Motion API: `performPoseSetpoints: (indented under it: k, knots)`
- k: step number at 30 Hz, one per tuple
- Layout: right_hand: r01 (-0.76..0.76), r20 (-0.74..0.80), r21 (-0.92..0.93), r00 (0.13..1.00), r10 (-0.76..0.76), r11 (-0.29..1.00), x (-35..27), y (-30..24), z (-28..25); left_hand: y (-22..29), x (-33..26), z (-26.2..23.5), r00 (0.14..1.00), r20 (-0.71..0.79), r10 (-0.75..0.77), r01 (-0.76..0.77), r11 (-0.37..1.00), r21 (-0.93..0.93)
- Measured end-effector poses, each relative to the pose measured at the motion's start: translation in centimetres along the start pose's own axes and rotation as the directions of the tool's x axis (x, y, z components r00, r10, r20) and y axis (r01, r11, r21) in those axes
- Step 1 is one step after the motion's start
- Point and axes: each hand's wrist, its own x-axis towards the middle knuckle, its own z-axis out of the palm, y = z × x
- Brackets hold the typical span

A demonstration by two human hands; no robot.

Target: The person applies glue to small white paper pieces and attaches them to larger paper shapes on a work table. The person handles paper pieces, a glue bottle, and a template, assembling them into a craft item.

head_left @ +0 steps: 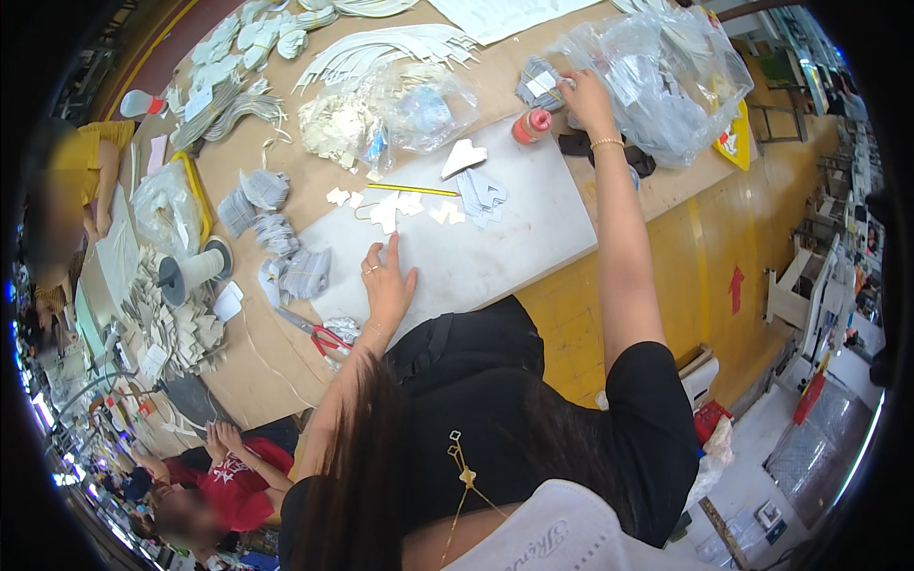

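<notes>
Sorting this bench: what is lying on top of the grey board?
On the grey board: left hand, yellow pencil, white cut pieces, grey stack. The surface beneath them is hidden.

1. My left hand is resting flat, fingers spread, on a grey work board lying on the brown table.
2. My right hand is reaching far forward, touching a small stack of grey pieces beside a clear plastic bag.
3. A yellow pencil is lying on the board.
4. Red-handled scissors are lying just left of my left wrist.
</notes>
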Motion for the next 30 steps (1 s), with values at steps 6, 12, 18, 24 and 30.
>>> performPoseSetpoints:
  k: [6, 12, 18, 24, 30]
  knots:
    - [-0.085, 0.239, 0.014, 0.968, 0.079, 0.996, 4.8, 2.0, 4.4, 0.8, -0.1, -0.3, 0.997, -0.048, -0.057, 0.058, 0.998, 0.024]
    - [-0.152, 0.362, 0.179, 0.929, 0.079, 0.972, 5.5, 3.3, 3.9, -0.2, 0.1, -0.5, 0.987, -0.086, -0.139, 0.143, 0.989, 0.035]
    - [-0.096, 0.064, 0.814, 0.995, 0.076, 0.573, 1.8, 0.6, 0.5, -0.7, 0.0, -0.4, 0.978, -0.087, -0.191, 0.194, 0.981, 0.018]
    - [0.059, -0.055, 0.985, 0.998, -0.032, 0.162, -2.7, -5.3, -5.4, 0.2, 0.4, -0.4, 0.988, -0.081, -0.131, 0.132, 0.991, 0.003]
    - [0.145, -0.116, 0.979, 0.974, -0.194, 0.143, -6.1, -8.9, -9.3, 2.6, 0.7, -2.1, 0.985, -0.173, -0.023, 0.015, 0.999, -0.052]
